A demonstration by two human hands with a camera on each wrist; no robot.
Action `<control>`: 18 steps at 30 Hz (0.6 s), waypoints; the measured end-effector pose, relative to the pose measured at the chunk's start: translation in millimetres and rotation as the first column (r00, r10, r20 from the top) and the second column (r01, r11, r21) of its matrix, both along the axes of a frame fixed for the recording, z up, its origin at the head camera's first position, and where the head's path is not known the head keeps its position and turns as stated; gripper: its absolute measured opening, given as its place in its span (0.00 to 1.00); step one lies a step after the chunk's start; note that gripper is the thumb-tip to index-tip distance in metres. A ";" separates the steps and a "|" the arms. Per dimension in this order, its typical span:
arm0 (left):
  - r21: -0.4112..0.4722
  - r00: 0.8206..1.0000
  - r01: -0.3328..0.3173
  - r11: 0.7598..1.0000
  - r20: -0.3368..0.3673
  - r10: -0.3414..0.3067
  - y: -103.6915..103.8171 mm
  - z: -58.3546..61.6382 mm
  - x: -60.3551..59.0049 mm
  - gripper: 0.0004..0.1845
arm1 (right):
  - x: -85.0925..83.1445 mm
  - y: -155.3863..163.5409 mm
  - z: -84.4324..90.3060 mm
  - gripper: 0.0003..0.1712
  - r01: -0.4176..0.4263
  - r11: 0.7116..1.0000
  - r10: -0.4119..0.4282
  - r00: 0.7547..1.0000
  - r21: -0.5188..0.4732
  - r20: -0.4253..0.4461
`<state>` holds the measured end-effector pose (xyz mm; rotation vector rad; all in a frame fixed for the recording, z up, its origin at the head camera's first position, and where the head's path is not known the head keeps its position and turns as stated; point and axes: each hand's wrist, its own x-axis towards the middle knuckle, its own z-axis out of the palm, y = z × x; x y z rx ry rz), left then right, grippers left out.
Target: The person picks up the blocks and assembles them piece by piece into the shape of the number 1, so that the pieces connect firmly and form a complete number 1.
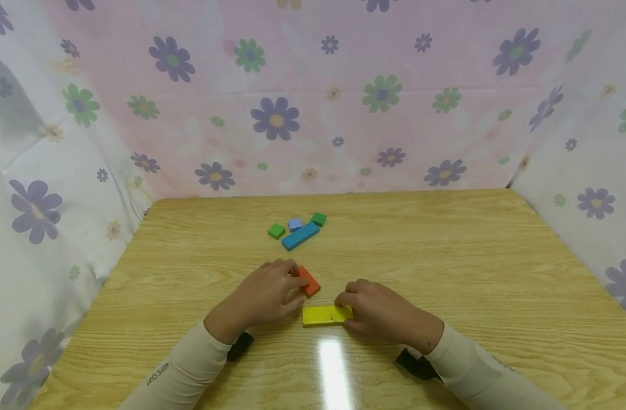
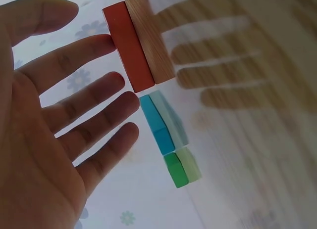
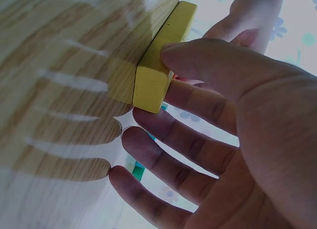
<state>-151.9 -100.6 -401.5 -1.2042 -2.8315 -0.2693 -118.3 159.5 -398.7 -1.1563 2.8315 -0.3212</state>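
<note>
My right hand (image 1: 381,310) pinches the right end of a long yellow block (image 1: 320,315), which lies flat on the table. In the right wrist view the thumb presses on the near side of the yellow block (image 3: 161,56), with the forefinger on its other side. The left hand (image 1: 266,293) is over a red block (image 1: 310,282), which lies slanted just behind the yellow one. Seen from the left wrist, the forefinger's tip touches the red block's side (image 2: 129,48), while the thumb stays apart from it. The other left fingers are spread and hold nothing.
Farther back on the wooden table (image 1: 446,250) lie a long blue block (image 1: 300,236), a light green block (image 1: 277,230), a periwinkle block (image 1: 294,224) and a darker green block (image 1: 319,219). A flowered cloth (image 1: 313,74) hangs behind and along both sides.
</note>
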 end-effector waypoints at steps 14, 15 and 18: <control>-0.029 0.998 0.008 1.000 0.059 -0.007 4.3 2.7 3.7 0.23 | -1.2 -0.8 0.5 0.14 0.007 1.000 -0.007 1.000 0.003 -0.009; -0.031 0.998 0.008 0.999 0.068 -0.005 4.6 2.6 4.2 0.24 | -1.1 -1.0 0.2 0.14 0.007 1.000 -0.007 1.000 0.005 -0.010; -0.041 0.997 0.010 0.999 0.076 -0.007 5.8 1.5 5.3 0.25 | -0.9 -1.1 -0.3 0.15 0.009 1.000 -0.009 1.000 0.010 -0.010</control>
